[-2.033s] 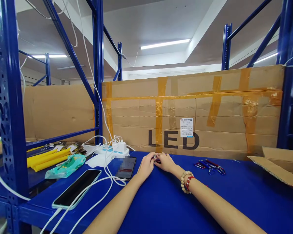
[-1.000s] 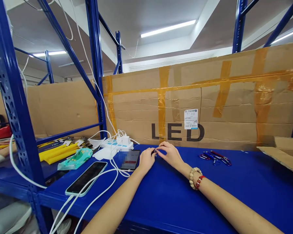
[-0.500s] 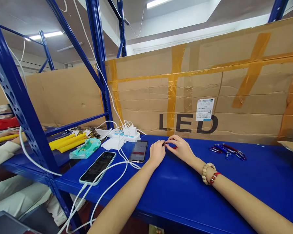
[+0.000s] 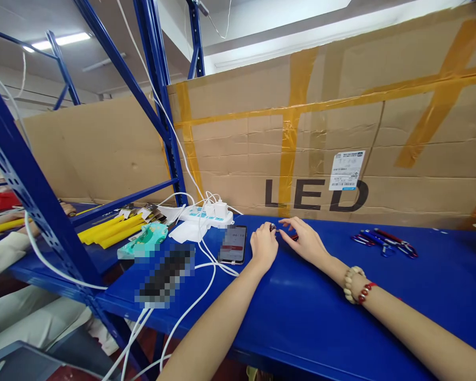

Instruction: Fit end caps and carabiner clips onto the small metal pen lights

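Both my hands rest on the blue shelf top (image 4: 309, 312), close to the taped cardboard box (image 4: 341, 137) marked LED. My left hand (image 4: 263, 246) is curled, its fingertips pinching a small dark piece (image 4: 273, 227). My right hand (image 4: 304, 241) lies just right of it, fingers closed on a small red item (image 4: 294, 237) that peeks out beneath them. A bead bracelet (image 4: 355, 284) sits on my right wrist. What the small pieces are is too tiny to tell.
A pile of red and blue carabiner clips (image 4: 383, 242) lies to the right. Left of my hands are two phones (image 4: 233, 244) (image 4: 165, 275), white cables, a power strip (image 4: 207, 215), a wipes pack (image 4: 143, 242) and yellow items (image 4: 105, 231). Another person's sleeve (image 4: 2, 248) shows far left.
The camera has tilted down and swung right, so the shelf sits lower-left in view. My hands stay together at the same spot, fingers shifting slightly on the small pieces.
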`<state>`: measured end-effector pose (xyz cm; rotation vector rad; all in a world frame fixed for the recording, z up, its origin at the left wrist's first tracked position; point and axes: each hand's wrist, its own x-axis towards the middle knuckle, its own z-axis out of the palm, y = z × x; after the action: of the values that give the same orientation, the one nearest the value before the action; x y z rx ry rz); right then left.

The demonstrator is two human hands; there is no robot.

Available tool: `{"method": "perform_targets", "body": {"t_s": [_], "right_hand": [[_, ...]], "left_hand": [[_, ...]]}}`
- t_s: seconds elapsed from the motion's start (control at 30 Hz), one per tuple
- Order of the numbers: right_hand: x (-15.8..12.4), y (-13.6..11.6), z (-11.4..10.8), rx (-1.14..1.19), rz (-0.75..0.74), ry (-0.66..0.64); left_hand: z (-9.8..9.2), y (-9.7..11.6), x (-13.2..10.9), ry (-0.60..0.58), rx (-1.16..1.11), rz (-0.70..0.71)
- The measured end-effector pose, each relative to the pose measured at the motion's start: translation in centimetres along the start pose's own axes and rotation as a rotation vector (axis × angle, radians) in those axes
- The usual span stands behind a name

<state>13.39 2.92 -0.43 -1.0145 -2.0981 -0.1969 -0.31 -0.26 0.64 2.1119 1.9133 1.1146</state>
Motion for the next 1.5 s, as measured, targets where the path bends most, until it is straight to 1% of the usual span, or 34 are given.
{"method": "perform_targets", "body": {"t_s": [0.1, 0.2, 0.3, 0.4, 0.6, 1.5], "right_hand": [[-0.1, 0.5, 0.4, -0.042, -0.006, -0.052], [-0.3, 0.7, 0.8, -0.068, -0.045, -0.125], [-0.5, 0.7, 1.2, -0.081, -0.077, -0.185], [-0.6, 0.9, 1.4, -0.094, -0.082, -0.214], [-0.6, 1.4, 1.7, -0.106, -0.065, -0.235], [-0.5, 1.6, 1.9, -0.072, -0.020, -0.234]], "left_hand": [[0.0, -0.1, 0.1, 0.046, -0.012, -0.037], [0.1, 0.0, 0.1, 0.076, -0.031, -0.040], [0.1, 0.4, 0.0, 0.085, -0.053, -0.022], [0.2, 0.8, -0.3, 0.076, -0.075, 0.005], [0.5, 1.1, -0.5, 0.041, -0.097, 0.041], [0.8, 1.0, -0.5, -0.034, -0.099, 0.073]]}}
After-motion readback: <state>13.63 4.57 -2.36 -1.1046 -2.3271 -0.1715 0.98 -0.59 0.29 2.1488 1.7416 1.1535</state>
